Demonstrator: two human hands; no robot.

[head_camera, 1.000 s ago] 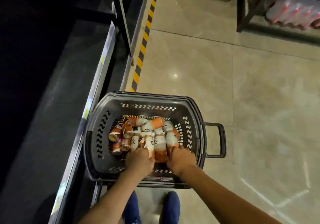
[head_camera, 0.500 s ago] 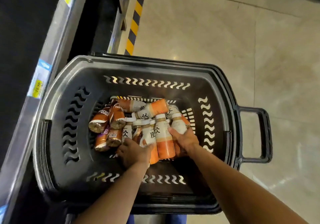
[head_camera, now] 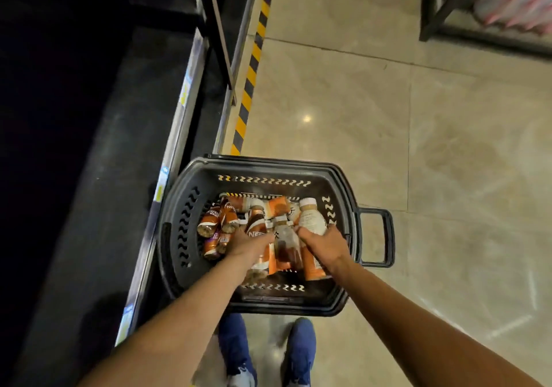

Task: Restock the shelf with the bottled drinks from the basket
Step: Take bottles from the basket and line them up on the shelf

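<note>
1. Both bare forearms are reaching forward and down into the basket (head_camera: 179, 267) from its near side.
2. The left hand (head_camera: 249, 241) is curling its fingers over bottles (head_camera: 257, 228) at the basket's middle.
3. The right hand (head_camera: 324, 244) is gripping a pale-capped bottle (head_camera: 310, 221) near the basket's right wall, knuckles facing up.

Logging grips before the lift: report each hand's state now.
Left hand: grips an orange-and-white bottle.
Right hand: grips a beige-capped bottle.

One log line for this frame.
stage: pickup | left hand: grips brown bottle | right hand: grips cream bottle | basket: loose bottles inside
</note>
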